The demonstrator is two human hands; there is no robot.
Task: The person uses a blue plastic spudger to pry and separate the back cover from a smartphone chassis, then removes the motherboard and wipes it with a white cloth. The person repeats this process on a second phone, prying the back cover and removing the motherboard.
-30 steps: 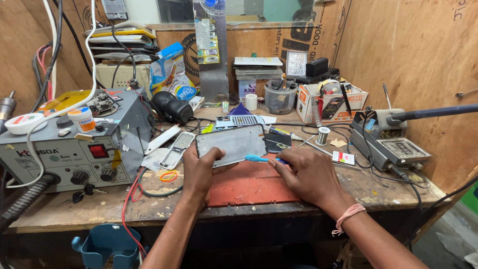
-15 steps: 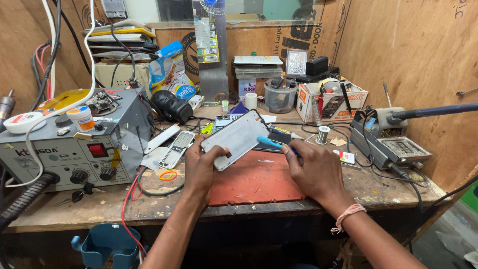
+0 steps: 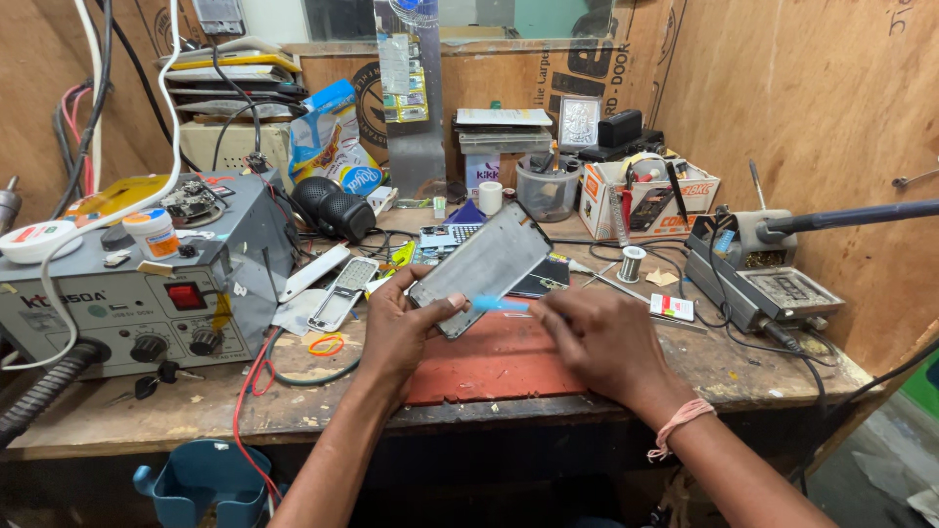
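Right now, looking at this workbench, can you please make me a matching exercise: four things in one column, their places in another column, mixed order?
Things:
1. grey panel
2. blue tool
3. yellow rubber band
4. white jar

Places:
A. on top of the grey station
B. in the right hand
C. in the left hand
D. flat on the bench, left of the red mat

Pairs: 1-C, 2-B, 3-D, 4-A

Both forearms are bare, without sleeves. Left hand (image 3: 399, 328): no rings or bands. Right hand (image 3: 604, 342): a pink thread band (image 3: 678, 427) tied around the wrist.
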